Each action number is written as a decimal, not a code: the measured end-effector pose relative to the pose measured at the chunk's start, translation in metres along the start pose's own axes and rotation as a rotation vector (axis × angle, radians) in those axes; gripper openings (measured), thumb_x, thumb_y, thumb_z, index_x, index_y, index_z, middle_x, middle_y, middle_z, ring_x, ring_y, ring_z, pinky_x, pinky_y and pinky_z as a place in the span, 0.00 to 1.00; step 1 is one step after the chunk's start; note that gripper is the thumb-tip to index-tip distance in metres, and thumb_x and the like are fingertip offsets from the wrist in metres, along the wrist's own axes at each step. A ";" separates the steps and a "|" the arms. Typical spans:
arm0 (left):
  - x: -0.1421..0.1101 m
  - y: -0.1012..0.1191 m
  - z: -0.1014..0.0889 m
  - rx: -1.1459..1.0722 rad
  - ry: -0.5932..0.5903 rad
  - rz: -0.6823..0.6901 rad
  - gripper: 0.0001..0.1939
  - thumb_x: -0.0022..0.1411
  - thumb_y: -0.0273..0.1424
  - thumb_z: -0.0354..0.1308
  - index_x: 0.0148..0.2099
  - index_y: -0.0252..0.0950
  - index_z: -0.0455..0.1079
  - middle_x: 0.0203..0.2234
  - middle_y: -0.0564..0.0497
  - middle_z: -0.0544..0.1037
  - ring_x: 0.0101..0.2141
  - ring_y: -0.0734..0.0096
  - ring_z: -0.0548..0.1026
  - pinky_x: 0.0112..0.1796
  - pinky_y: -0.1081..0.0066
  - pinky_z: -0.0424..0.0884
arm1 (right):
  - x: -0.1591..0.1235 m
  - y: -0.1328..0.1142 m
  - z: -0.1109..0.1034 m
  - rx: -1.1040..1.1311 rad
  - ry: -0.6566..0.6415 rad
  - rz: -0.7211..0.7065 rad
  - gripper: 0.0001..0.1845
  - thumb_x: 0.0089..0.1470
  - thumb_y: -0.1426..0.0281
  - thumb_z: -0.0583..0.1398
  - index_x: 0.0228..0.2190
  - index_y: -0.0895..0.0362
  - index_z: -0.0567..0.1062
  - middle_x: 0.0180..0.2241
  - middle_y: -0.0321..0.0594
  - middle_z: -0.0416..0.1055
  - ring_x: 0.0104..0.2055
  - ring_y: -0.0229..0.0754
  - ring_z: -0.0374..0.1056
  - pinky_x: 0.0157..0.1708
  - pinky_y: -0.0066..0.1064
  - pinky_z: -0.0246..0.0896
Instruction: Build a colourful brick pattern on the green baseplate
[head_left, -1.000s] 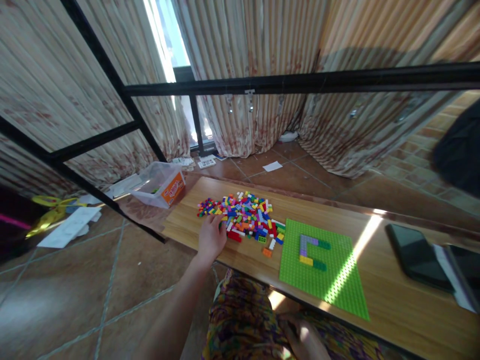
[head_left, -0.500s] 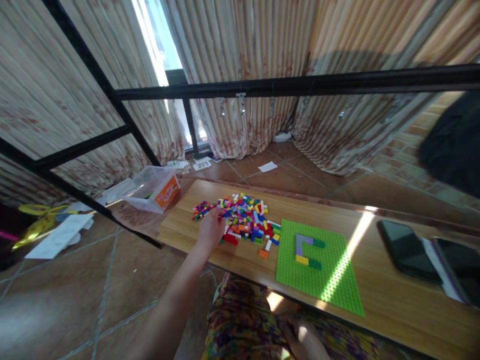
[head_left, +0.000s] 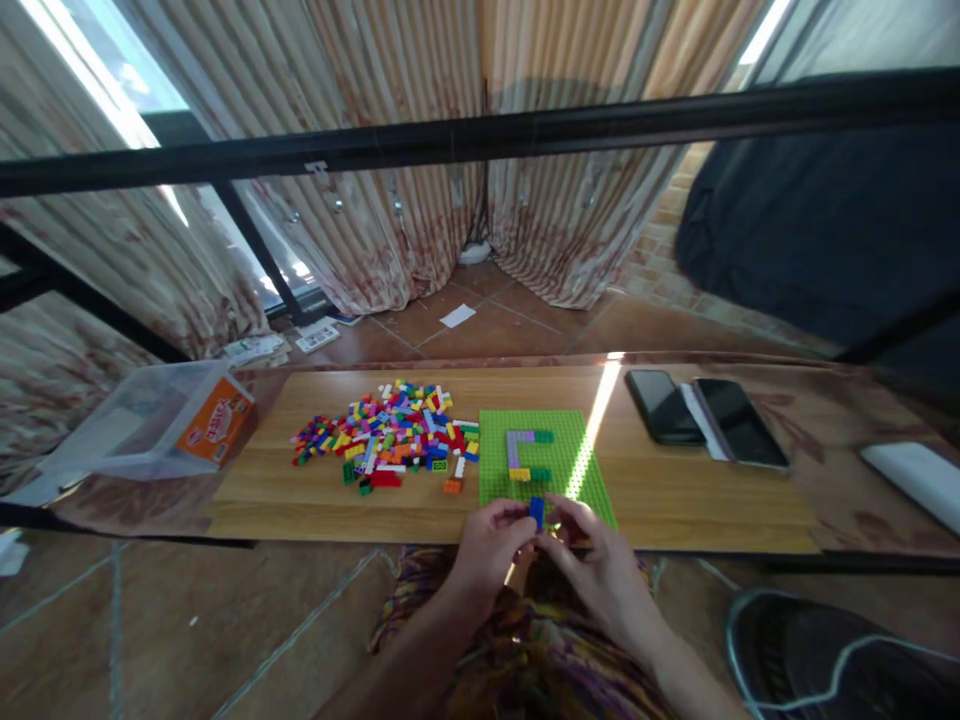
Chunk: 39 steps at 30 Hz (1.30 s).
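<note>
Pinching blue brick [head_left: 537,512] in left fingers [head_left: 523,529]; right fingers [head_left: 576,512] parted, just beside it (green baseplate [head_left: 492,452] near).

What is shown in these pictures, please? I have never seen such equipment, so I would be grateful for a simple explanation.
There is no machine here: a person works with two bare hands. The view comes from a camera worn on the head, looking forward and down. The left hand holds a blue brick over the near edge of a green baseplate; the right hand is close on the other side, though contact is unclear. A C-shaped row of bricks sits on the baseplate. The wooden surface also carries a colourful brick pile, left, and two dark flat devices, right.
</note>
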<state>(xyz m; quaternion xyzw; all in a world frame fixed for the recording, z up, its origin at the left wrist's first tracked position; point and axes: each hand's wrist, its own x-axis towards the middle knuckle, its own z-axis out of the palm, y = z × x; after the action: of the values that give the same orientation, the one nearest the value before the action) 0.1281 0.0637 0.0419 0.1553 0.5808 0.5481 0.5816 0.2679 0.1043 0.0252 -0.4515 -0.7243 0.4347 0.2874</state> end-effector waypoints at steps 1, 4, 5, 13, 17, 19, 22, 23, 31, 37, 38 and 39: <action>0.002 -0.001 0.006 -0.002 -0.011 0.002 0.12 0.46 0.31 0.65 0.34 0.31 0.73 0.21 0.53 0.74 0.21 0.80 0.67 0.25 0.77 0.60 | 0.003 0.003 -0.005 -0.012 -0.001 -0.009 0.22 0.54 0.60 0.61 0.49 0.53 0.72 0.34 0.39 0.74 0.32 0.39 0.69 0.31 0.30 0.67; 0.010 -0.002 0.019 0.037 -0.036 0.032 0.11 0.48 0.30 0.63 0.35 0.31 0.73 0.25 0.50 0.76 0.24 0.77 0.70 0.28 0.76 0.64 | 0.011 0.013 -0.019 -0.050 0.004 -0.065 0.18 0.55 0.61 0.60 0.47 0.54 0.73 0.35 0.40 0.73 0.33 0.40 0.69 0.34 0.31 0.67; 0.013 -0.002 0.022 0.076 -0.048 0.044 0.10 0.50 0.31 0.62 0.36 0.31 0.73 0.26 0.50 0.77 0.24 0.76 0.70 0.28 0.75 0.64 | 0.015 0.017 -0.024 -0.076 -0.001 -0.092 0.17 0.56 0.61 0.60 0.46 0.54 0.73 0.35 0.40 0.73 0.34 0.40 0.69 0.35 0.32 0.67; 0.034 -0.004 0.011 0.836 0.126 0.537 0.13 0.61 0.28 0.52 0.47 0.34 0.71 0.41 0.44 0.77 0.37 0.65 0.75 0.43 0.62 0.71 | 0.075 0.051 -0.048 -0.476 0.048 -0.320 0.13 0.55 0.64 0.61 0.42 0.51 0.78 0.43 0.45 0.73 0.47 0.50 0.66 0.46 0.42 0.64; 0.039 -0.010 -0.003 1.114 0.204 0.791 0.16 0.60 0.24 0.52 0.51 0.34 0.69 0.46 0.42 0.73 0.48 0.59 0.71 0.50 0.57 0.69 | 0.091 0.061 -0.042 -0.591 0.038 -0.344 0.14 0.53 0.62 0.63 0.42 0.48 0.79 0.48 0.46 0.71 0.50 0.51 0.63 0.48 0.44 0.62; 0.042 -0.013 -0.007 1.198 0.216 0.857 0.17 0.60 0.23 0.52 0.52 0.34 0.68 0.47 0.42 0.72 0.49 0.58 0.70 0.52 0.57 0.69 | 0.092 0.063 -0.040 -0.612 0.031 -0.348 0.15 0.53 0.60 0.63 0.43 0.47 0.79 0.49 0.45 0.70 0.50 0.52 0.62 0.48 0.45 0.61; 0.043 -0.018 -0.008 1.283 0.212 0.910 0.18 0.61 0.24 0.51 0.54 0.35 0.67 0.48 0.42 0.70 0.49 0.58 0.69 0.52 0.57 0.69 | 0.091 0.064 -0.041 -0.625 0.009 -0.360 0.16 0.53 0.59 0.63 0.44 0.46 0.79 0.51 0.46 0.68 0.51 0.52 0.61 0.47 0.45 0.60; 0.042 -0.019 -0.007 1.310 0.209 0.923 0.19 0.61 0.24 0.51 0.54 0.34 0.67 0.49 0.42 0.70 0.50 0.58 0.69 0.52 0.57 0.69 | 0.090 0.064 -0.042 -0.628 0.003 -0.362 0.16 0.53 0.58 0.63 0.45 0.46 0.78 0.52 0.46 0.68 0.51 0.52 0.60 0.47 0.45 0.60; 0.038 -0.021 0.009 1.520 0.144 0.945 0.22 0.65 0.30 0.50 0.61 0.38 0.62 0.55 0.39 0.65 0.51 0.53 0.65 0.51 0.53 0.66 | 0.090 0.062 -0.043 -0.656 -0.018 -0.340 0.17 0.55 0.59 0.61 0.46 0.45 0.77 0.53 0.46 0.67 0.52 0.53 0.59 0.48 0.47 0.58; 0.041 -0.019 0.018 1.615 0.109 0.897 0.23 0.65 0.35 0.51 0.62 0.41 0.61 0.55 0.40 0.64 0.52 0.51 0.65 0.50 0.52 0.65 | 0.089 0.060 -0.043 -0.669 -0.027 -0.332 0.18 0.56 0.58 0.60 0.47 0.46 0.77 0.53 0.47 0.66 0.52 0.53 0.59 0.48 0.45 0.58; 0.042 -0.019 0.019 1.620 0.106 0.889 0.23 0.65 0.35 0.51 0.62 0.41 0.62 0.55 0.40 0.64 0.52 0.51 0.65 0.50 0.52 0.65 | 0.089 0.060 -0.043 -0.671 -0.029 -0.327 0.18 0.56 0.58 0.60 0.47 0.46 0.77 0.53 0.47 0.66 0.52 0.53 0.59 0.48 0.45 0.58; 0.042 -0.018 0.019 1.623 0.103 0.883 0.23 0.65 0.35 0.51 0.62 0.41 0.62 0.55 0.40 0.64 0.52 0.51 0.64 0.50 0.52 0.65 | 0.089 0.060 -0.043 -0.672 -0.030 -0.324 0.18 0.56 0.57 0.60 0.48 0.46 0.77 0.53 0.47 0.66 0.52 0.53 0.59 0.48 0.45 0.58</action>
<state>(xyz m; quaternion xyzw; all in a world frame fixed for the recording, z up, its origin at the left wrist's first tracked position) 0.1408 0.1002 0.0110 0.6979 0.6999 0.1516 0.0063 0.2890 0.2131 -0.0063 -0.3938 -0.8928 0.1279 0.1774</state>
